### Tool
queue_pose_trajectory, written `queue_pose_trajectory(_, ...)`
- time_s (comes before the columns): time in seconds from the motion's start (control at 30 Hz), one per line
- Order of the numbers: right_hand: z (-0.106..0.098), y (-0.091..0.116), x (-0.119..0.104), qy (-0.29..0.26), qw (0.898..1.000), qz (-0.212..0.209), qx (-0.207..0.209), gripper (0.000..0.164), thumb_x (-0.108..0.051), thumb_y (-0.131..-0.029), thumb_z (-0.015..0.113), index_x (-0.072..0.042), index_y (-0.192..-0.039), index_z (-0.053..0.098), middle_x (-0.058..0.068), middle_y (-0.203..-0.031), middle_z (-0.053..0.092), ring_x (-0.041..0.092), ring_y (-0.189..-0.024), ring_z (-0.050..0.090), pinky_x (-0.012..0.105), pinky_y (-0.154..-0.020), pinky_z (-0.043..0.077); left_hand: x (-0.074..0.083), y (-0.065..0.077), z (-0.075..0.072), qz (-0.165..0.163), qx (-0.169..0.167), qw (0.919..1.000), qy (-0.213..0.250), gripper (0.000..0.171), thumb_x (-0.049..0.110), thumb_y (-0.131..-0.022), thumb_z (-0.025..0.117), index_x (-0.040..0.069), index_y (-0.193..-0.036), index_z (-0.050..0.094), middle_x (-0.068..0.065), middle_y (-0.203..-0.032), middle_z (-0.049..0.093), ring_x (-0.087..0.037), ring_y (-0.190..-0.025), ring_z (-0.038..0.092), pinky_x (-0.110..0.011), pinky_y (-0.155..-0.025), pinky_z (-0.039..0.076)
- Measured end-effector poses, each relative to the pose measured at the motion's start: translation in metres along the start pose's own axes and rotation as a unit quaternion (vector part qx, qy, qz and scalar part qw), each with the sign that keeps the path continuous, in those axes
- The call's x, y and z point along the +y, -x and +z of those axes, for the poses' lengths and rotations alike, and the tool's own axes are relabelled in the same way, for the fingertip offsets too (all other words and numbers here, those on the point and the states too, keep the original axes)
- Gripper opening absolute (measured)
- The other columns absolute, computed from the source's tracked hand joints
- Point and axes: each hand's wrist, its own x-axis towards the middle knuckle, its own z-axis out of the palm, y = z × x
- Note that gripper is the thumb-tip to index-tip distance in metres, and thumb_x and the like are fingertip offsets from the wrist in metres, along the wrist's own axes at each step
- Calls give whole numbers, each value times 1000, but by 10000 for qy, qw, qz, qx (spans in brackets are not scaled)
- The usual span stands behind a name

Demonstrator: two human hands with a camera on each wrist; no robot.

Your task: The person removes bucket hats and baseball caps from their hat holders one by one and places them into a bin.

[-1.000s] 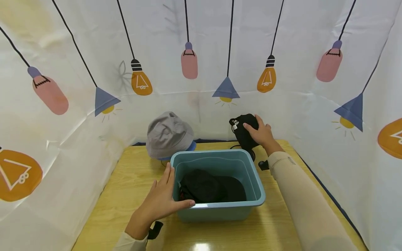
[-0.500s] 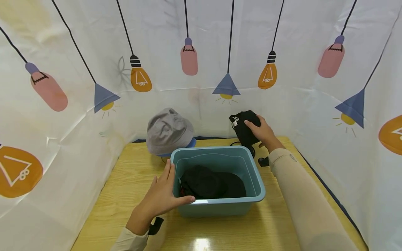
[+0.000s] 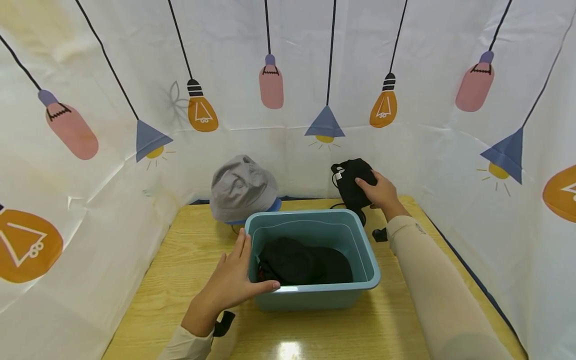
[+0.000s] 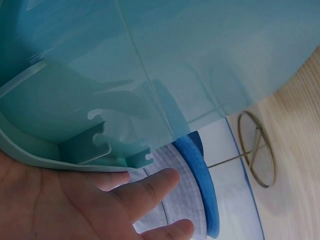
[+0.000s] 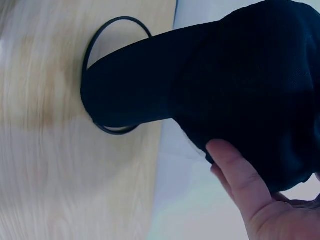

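Black cap (image 3: 353, 186) and right hand (image 3: 381, 192) have shifted slightly rightward since half a second ago, while the left hand (image 3: 229, 280) and the tub (image 3: 315, 288) have stayed put. From the head, the black cap is at the back right of the tabletop (image 3: 175, 270), behind the tub, the right hand's fingers clamped on its side. A second cap (image 3: 292, 262) lies inside the tub. The left fingers lie straight along the tub's left side, thumb at the front rim. A grey hat (image 3: 243, 190) sits at the back left.

From the left wrist, the visible fingers are apart, near the hat's blue brim (image 4: 202, 185); a wire ring (image 4: 272, 165) stands beyond.

From the right wrist, the black cap's peak overlaps a black ring (image 5: 122, 19); whether it touches the tabletop cannot be told.
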Motion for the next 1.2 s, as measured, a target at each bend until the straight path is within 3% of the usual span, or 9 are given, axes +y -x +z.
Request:
queue_pose_trajectory(0.1,-1,-2,1,487,9982,-250,250,86,-61,-101,52,-11,-166,25,29,-162,34,53,-139,44,60,-96,56,0,-1,1,2,13,10000,9,138,92,-73,60,7,-167,4,-8,-174,-11,-42,-154,29,-76,-119,14)
queue_pose_trajectory(0.27,-3,-3,-3,1101,9903,-529,655,81,-56,-104,49,-2,-162,31,29,-162,36,51,-148,34,64,-120,31,0,-1,1,-5,37,10000,12,137,89,-74,63,7,-167,4,-9,-174,-10,-42,-154,31,-76,-119,14)
queue_pose_trajectory(0.5,-5,2,-7,1228,9853,-662,988,71,-47,-109,44,0,-161,32,33,-161,34,54,-147,32,66,-121,27,0,-1,1,22,32,10000,63,135,86,-76,66,7,-167,4,-9,-175,-10,-46,-150,36,-76,-119,15)
queue_pose_trajectory(0.83,-11,5,-20,1522,9720,-1092,1418,68,-42,-109,48,-2,-161,33,34,-153,45,53,-140,42,66,-116,34,0,2,-3,20,10,10000,41,136,89,-76,63,7,-167,5,-9,-175,-10,-45,-150,36,-76,-119,15)
queue_pose_trajectory(1.2,-20,16,-40,1703,9610,-1370,1692,65,-39,-107,53,-4,-160,38,27,-157,45,48,-143,43,63,-117,36,0,2,-1,-2,-2,10000,79,135,88,-76,63,7,-167,5,-8,-175,-11,-46,-151,34,-76,-119,14)
